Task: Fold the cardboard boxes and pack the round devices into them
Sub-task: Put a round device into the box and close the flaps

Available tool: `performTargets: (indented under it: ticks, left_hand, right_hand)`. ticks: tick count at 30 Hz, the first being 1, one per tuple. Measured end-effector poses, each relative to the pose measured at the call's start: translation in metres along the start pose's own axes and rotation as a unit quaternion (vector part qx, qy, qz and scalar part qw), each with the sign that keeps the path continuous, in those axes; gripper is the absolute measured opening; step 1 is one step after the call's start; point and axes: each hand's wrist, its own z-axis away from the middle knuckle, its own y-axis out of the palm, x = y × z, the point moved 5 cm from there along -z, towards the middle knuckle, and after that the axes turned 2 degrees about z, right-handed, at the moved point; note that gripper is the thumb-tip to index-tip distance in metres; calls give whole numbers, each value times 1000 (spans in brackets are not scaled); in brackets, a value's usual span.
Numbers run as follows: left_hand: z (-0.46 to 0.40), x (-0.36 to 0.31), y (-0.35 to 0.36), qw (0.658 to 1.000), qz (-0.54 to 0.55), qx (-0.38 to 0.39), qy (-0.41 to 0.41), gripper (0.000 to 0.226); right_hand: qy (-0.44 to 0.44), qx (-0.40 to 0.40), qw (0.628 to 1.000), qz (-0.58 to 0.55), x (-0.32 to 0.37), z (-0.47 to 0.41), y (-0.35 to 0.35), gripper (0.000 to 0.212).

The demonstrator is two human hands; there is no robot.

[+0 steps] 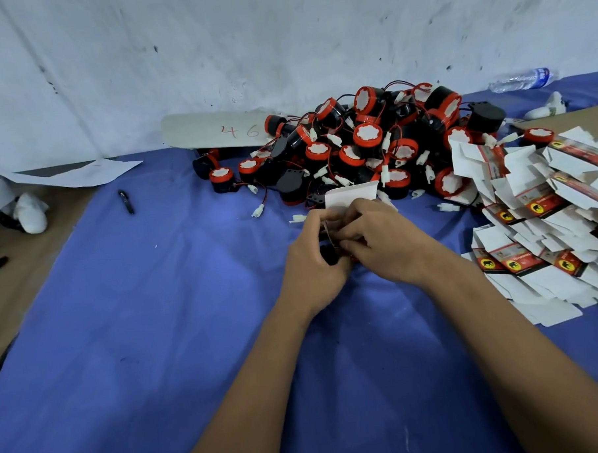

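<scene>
Just in front of the pile of round devices (pixel 373 144), I pinch a small white carton (pixel 349 196) with my left hand (pixel 312 260) and my right hand (pixel 384 243), fingers curled tight around it. Something black sits under my left thumb, likely a device. If its wire snags the raised flap, the thin card may crease or tear. Flat cartons (pixel 544 222) lie right of the pile.

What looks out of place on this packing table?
A plastic water bottle lies tipped on its side at the far right, against the wall. A black pen lies loose on the blue cloth, away from the work.
</scene>
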Motion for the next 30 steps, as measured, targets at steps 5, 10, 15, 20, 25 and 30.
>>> performTargets:
  ticks: [5,10,15,20,25,30]
  left_hand:
    - [-1,0,-2,1000,-24,-1,-1,63]
    - [-1,-2,-3,1000,-14,1,1,67]
    - [-2,3,-4,1000,5,-20,-6,67]
    - [-3,3,-10,998,36,-45,3,88]
    - [-4,6,-19,997,39,-64,-2,91]
    - [-5,3,-27,996,39,-78,23,74]
  right_hand:
    - [4,-27,1000,-1,-3,0,-2,18]
    - [-8,-32,999,15,-5,0,6,21]
    - [-12,-192,977,-94,-14,7,-10,22]
    - [74,-458,880,-102,-29,25,-32,17]
    - [139,-325,883,-310,-50,15,-6,40]
    - [76,-108,844,-519,-35,0,24,35]
